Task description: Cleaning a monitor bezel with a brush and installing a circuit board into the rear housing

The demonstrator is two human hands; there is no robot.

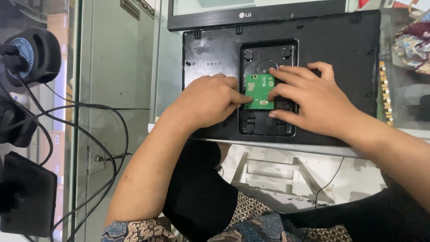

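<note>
Small green rectangular circuit board (259, 91): lies flat in the recessed bay at the centre of a large black plastic monitor back cover (340, 54). Silver connector at its 6 o'clock edge. Cover lies face down, its 6 o'clock edge overhanging the bench.
</note>
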